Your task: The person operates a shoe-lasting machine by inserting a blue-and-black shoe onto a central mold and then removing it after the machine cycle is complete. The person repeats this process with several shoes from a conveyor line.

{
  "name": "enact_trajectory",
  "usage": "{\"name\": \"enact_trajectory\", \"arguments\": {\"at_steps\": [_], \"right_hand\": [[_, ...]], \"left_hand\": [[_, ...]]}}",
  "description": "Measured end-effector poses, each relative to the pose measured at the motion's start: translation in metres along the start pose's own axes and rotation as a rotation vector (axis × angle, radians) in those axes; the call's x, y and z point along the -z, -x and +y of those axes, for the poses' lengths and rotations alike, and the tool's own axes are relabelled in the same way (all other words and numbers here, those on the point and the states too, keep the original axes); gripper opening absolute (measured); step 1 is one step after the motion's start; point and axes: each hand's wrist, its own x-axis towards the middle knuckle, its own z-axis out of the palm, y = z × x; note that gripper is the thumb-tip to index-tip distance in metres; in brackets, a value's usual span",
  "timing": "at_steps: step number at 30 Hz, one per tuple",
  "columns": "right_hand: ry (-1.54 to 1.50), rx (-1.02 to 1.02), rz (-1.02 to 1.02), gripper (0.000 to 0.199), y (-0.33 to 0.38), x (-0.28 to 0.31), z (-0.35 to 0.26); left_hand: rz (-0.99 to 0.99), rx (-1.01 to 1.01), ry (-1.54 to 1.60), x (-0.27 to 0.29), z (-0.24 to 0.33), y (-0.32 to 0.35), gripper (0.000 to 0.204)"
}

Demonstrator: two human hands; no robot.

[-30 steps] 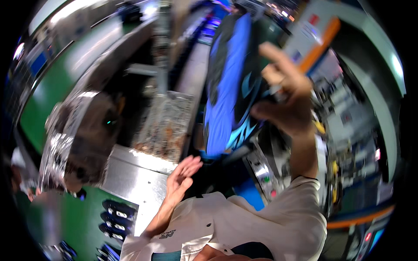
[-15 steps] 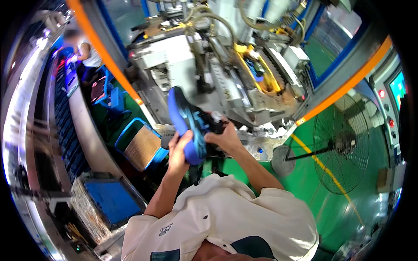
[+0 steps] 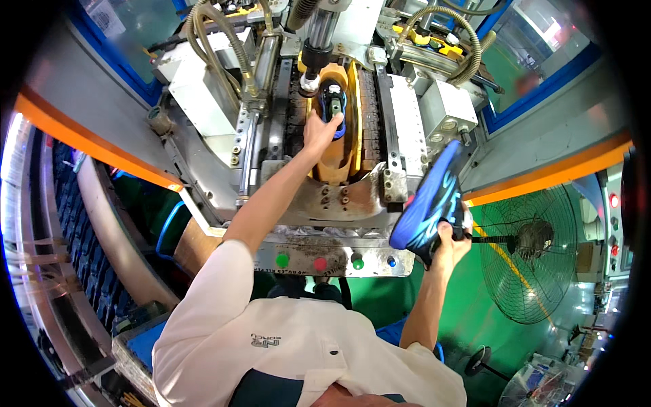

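Observation:
My right hand is closed on the heel end of a blue and black sports shoe. The shoe is tilted, its blue sole facing left, at the right front of the press machine. Reaching forward, my left hand is closed around the near end of a second blue and black shoe. That shoe lies in the yellow cradle of the machine, and my fingers partly cover it. Just left of its far end hangs a black and metal press rod.
A metal panel with green, red and blue buttons spans the machine's front. Orange-edged frame posts flank it. To the right stands a black wire fan on the green floor. A dark conveyor runs along the left.
My view has swung toward the machine. The shoe held in both hands is now in my right hand alone, farther right. My left hand has let go of it and grips the shoe in the cradle.

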Motion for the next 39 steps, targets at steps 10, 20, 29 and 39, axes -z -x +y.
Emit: {"name": "enact_trajectory", "arguments": {"at_steps": [10, 20, 29, 39], "right_hand": [[0.560, 0.083, -0.053, 0.049, -0.134, -0.098, 0.006], [1.295, -0.028, -0.412, 0.061, -0.162, -0.314, 0.151], [1.191, 0.362, -0.532, 0.075, -0.095, -0.313, 0.169], [0.261, 0.809, -1.409, 0.013, 0.202, -0.189, 0.195]], "left_hand": [[-0.225, 0.327, 0.754, 0.049, 0.000, -0.017, 0.041], [0.010, 0.354, 0.753, 0.291, -0.040, 0.273, 0.071], [1.040, 0.339, 0.793, 0.285, -0.056, 0.454, 0.043], [1.198, 0.447, 1.299, 0.196, -0.068, 0.535, 0.027]]}}
